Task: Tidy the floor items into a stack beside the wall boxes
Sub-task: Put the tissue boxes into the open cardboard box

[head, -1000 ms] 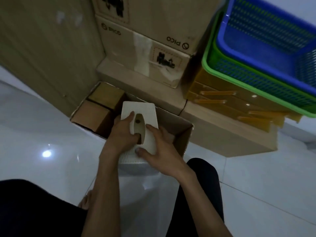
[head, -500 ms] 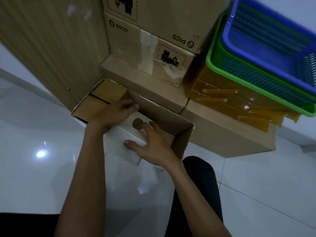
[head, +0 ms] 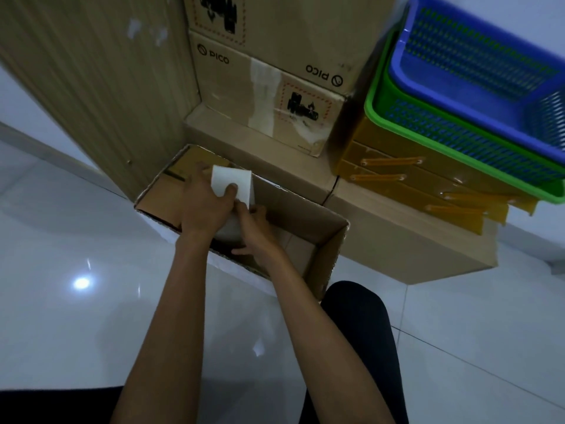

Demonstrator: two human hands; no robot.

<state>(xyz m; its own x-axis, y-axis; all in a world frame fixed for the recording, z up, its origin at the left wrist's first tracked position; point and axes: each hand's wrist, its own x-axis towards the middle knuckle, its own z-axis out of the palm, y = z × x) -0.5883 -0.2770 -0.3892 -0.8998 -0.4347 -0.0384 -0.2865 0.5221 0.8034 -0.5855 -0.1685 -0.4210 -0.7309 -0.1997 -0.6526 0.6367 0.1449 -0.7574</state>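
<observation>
Tipped the white box [head: 232,185] up on end since a second ago, so now it stands inside the open carton [head: 333,249] instead of lying across the near edge. Biggest thing here is the wall boxes [head: 232,87], printed PICO twice, once upside down, plus a warning sticker I can't read. My left hand [head: 204,206] grips the white box near its top, thumb on its face, and my right hand [head: 256,234] holds its lower edge. Looks like mid-placement; next it probably needs sliding snug against the brown boxes [head: 162,197] inside.
</observation>
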